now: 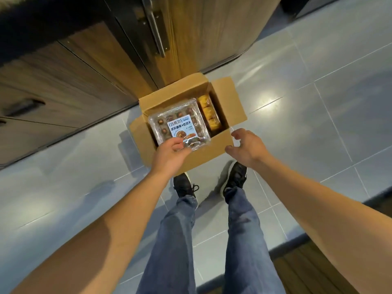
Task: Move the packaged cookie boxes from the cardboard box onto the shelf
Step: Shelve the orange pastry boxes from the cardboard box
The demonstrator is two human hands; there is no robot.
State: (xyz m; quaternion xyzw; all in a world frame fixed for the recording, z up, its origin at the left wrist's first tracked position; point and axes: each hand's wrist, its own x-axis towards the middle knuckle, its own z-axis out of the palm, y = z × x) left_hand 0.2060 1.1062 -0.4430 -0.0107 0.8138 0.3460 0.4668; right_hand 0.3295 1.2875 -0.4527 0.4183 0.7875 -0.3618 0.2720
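**One-handed pinch on cookie pack, drop risk**

The clear cookie pack (pixel 179 123) is held at the top of the open cardboard box (pixel 214 146), level with its flaps. It is pinched at its near edge only by the left hand (pixel 170 154). A second pack with yellow cookies (pixel 209 113) is stood on edge in the box beside it. The right hand (pixel 247 146) is kept spread and empty just past the near flap. A corner pinch on slick plastic could slip, or the lid could pop. No shelf is seen in view.
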